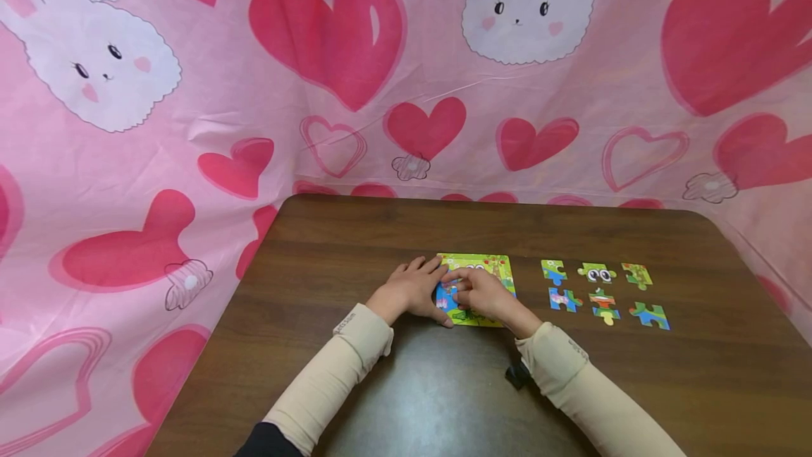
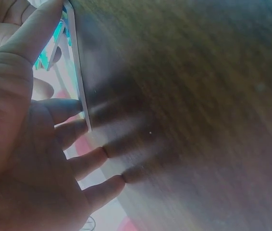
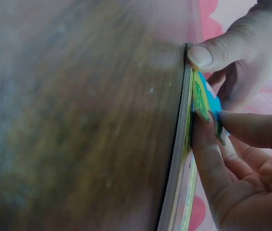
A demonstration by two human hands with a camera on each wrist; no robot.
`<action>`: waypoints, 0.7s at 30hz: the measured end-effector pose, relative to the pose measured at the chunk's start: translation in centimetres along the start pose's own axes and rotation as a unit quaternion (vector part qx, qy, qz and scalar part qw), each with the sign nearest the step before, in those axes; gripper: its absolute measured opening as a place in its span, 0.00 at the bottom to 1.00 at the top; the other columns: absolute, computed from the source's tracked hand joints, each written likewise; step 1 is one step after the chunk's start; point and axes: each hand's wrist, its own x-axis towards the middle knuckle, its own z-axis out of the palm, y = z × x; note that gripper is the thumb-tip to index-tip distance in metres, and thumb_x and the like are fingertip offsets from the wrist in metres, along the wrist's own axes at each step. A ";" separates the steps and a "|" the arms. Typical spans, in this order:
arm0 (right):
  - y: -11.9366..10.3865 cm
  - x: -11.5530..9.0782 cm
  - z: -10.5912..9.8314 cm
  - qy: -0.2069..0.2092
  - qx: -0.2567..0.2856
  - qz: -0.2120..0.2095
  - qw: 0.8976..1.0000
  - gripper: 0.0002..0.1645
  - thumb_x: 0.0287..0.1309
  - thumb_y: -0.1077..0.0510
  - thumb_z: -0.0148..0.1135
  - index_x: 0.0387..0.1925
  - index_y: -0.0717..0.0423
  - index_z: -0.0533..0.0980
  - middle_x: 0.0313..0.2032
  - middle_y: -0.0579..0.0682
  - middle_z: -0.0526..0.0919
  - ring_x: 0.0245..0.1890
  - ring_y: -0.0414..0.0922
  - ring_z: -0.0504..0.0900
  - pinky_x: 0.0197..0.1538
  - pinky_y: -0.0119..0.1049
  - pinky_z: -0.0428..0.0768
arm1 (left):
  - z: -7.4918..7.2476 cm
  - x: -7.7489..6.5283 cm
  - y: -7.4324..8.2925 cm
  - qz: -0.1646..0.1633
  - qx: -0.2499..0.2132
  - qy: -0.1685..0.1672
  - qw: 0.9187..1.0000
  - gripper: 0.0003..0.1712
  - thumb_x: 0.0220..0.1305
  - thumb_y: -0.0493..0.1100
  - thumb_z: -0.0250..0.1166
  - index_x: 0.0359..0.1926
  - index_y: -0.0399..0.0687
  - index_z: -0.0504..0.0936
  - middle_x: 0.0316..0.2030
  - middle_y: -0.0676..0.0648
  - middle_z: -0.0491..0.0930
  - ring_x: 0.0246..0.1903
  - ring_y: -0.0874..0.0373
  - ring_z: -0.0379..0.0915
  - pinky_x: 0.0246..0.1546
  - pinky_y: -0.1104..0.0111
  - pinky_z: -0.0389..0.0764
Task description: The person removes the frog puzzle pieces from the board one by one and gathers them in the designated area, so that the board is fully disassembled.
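A small colourful puzzle board (image 1: 505, 272) lies on the table beneath both hands. My left hand (image 1: 414, 289) rests along its left edge with straight, spread fingers; in the left wrist view the fingertips (image 2: 108, 190) touch the table and board edge. My right hand (image 1: 485, 295) is over the board. In the right wrist view its thumb and fingers pinch a blue and green puzzle piece (image 3: 214, 101), tilted up from the board, with the left thumb (image 3: 205, 55) close to its upper end. The hands cover much of the board's picture.
Several loose puzzle pieces lie in two rows right of the board, among them one with eyes (image 1: 598, 273) and a blue-green one (image 1: 650, 315). A small black object (image 1: 517, 375) shows by the right wrist. A pink heart-patterned cloth (image 1: 355, 139) hangs behind the brown table (image 1: 355, 231).
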 end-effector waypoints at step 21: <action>-0.8 -0.4 -1.7 -0.011 0.048 0.020 0.999 0.22 0.70 0.67 0.54 0.63 0.60 0.75 0.23 0.51 0.76 0.22 0.46 0.73 0.29 0.38 0.77 | -0.3 -0.2 0.3 -0.005 0.017 -0.006 1.000 0.64 0.50 0.76 0.71 0.81 0.64 0.50 0.82 0.54 0.44 0.81 0.47 0.41 0.77 0.48 0.52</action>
